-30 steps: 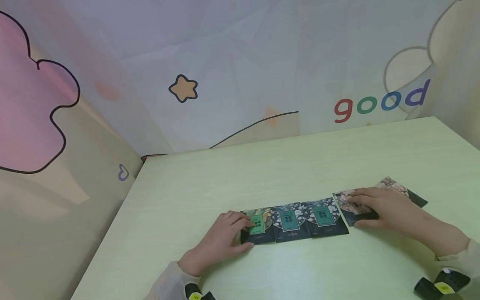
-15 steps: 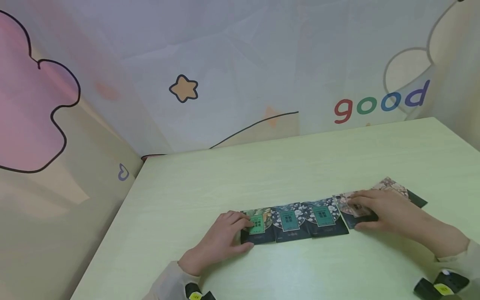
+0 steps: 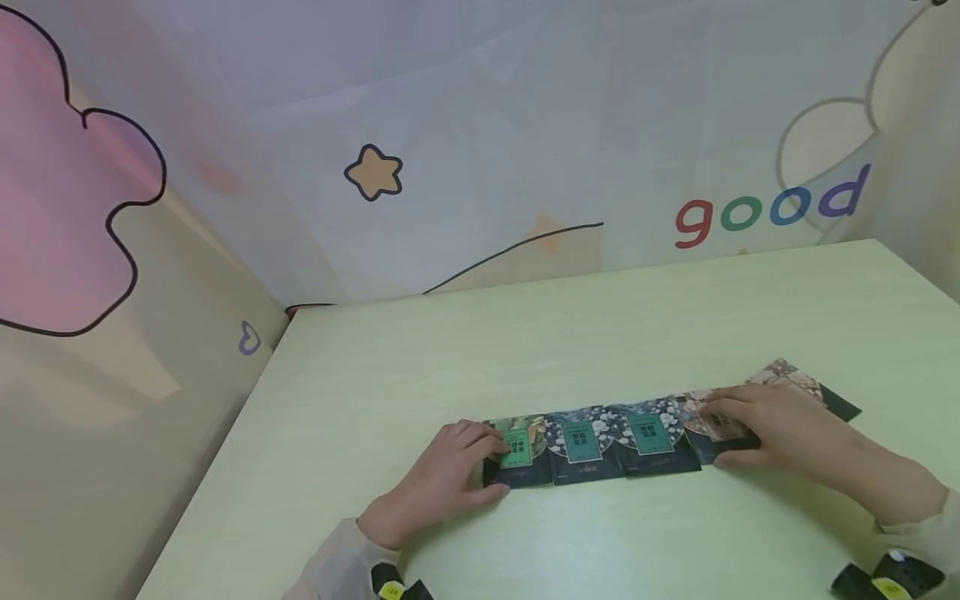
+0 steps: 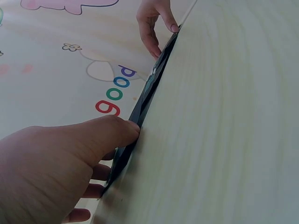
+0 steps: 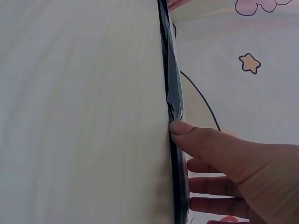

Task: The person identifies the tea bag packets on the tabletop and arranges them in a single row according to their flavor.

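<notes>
Several dark, flower-printed sachets lie flat in a row in the head view. At the left end is the sachet with a bright green label [image 3: 534, 477]; my left hand [image 3: 431, 486] rests on it, fingertips on top and thumb at the near edge. Beside it lie the second sachet [image 3: 582, 442] and the third sachet [image 3: 651, 434], both teal-labelled. My right hand [image 3: 802, 429] presses the pink-flowered fourth sachet [image 3: 703, 448], its thumb [image 5: 180, 127] along the near edge. Behind that hand a tilted sachet [image 3: 795, 380] is partly hidden.
The pale wooden table [image 3: 420, 367] carries the row near its middle and right. A printed cloth backdrop [image 3: 480, 150] stands along its back and left sides. Camera straps [image 3: 892, 575] sit on both wrists.
My right hand has slid the fourth sachet left, so its left edge now meets the third sachet. The left hand has stayed in place. The head view has shifted slightly.
</notes>
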Demonstrator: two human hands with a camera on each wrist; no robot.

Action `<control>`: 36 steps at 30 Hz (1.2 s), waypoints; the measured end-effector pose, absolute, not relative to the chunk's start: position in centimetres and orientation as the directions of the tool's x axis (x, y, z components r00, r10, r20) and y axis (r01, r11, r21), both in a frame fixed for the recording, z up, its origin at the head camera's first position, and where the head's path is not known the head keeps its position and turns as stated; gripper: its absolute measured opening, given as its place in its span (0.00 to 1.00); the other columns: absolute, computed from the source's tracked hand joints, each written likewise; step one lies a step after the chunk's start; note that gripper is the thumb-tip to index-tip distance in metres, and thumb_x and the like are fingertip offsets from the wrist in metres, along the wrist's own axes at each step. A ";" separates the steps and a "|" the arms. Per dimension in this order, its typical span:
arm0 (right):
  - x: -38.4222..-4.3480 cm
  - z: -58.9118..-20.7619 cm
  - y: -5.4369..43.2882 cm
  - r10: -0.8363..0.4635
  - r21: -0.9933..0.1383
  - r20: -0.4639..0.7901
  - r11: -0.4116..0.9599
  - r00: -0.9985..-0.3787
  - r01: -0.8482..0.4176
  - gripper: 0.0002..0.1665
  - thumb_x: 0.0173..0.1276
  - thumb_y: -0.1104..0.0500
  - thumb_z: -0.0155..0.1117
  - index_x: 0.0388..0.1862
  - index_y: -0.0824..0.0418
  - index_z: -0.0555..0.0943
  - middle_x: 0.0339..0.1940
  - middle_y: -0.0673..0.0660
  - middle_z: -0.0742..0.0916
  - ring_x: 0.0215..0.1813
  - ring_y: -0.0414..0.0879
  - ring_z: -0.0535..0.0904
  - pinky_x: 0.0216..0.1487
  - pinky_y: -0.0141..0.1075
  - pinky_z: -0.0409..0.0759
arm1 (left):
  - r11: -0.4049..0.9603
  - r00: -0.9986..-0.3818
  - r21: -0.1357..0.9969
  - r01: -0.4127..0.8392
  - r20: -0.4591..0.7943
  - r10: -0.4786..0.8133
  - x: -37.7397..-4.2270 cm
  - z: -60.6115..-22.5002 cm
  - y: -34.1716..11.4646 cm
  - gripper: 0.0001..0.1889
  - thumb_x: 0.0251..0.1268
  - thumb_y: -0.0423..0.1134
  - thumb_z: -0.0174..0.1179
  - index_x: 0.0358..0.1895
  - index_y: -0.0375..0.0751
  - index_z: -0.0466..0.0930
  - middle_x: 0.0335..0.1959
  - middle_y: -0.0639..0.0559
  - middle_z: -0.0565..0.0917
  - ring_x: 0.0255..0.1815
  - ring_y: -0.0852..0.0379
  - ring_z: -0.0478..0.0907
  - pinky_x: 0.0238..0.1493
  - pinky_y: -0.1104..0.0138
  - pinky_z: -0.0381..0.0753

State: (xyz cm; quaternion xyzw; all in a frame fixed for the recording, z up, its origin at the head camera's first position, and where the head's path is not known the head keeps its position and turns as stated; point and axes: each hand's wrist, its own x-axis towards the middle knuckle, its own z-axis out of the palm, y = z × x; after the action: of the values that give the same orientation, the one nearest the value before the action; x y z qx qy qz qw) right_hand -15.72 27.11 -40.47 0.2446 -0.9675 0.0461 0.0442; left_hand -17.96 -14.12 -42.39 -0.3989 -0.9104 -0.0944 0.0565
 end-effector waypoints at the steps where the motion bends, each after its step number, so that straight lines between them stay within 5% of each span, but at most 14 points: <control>1: -15.7 -40.5 27.1 -0.469 -0.067 0.107 0.876 -0.876 -0.477 0.36 0.46 0.40 0.76 0.51 0.58 0.83 0.52 0.59 0.86 0.54 0.59 0.81 0.54 0.60 0.76 | 0.665 -0.676 0.128 0.736 0.174 0.716 -17.9 -42.4 -14.1 0.21 0.58 0.54 0.64 0.51 0.49 0.79 0.55 0.54 0.80 0.59 0.55 0.73 0.63 0.59 0.71; 19: -15.4 -39.9 27.9 -0.477 -0.126 0.148 0.860 -0.867 -0.494 0.30 0.51 0.45 0.75 0.52 0.56 0.83 0.56 0.59 0.83 0.55 0.58 0.80 0.51 0.52 0.81 | 0.670 -0.684 0.141 0.729 0.159 0.712 -17.8 -42.4 -13.9 0.21 0.58 0.54 0.64 0.51 0.50 0.80 0.54 0.55 0.80 0.57 0.56 0.73 0.62 0.58 0.72; 36: -16.0 -39.2 29.3 -0.404 -0.158 0.107 0.895 -0.909 -0.416 0.29 0.55 0.48 0.73 0.52 0.62 0.82 0.56 0.64 0.83 0.59 0.64 0.76 0.61 0.62 0.70 | 0.675 -0.691 0.146 0.723 0.164 0.704 -18.0 -42.5 -14.0 0.21 0.57 0.55 0.65 0.51 0.50 0.79 0.55 0.55 0.79 0.58 0.55 0.73 0.64 0.58 0.71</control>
State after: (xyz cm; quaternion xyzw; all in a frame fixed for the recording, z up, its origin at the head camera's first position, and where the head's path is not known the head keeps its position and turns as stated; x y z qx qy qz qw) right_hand -15.98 29.31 -39.22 0.2107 -0.9728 0.0892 0.0359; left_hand -17.96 -13.97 -42.49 -0.3904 -0.9140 -0.1001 0.0469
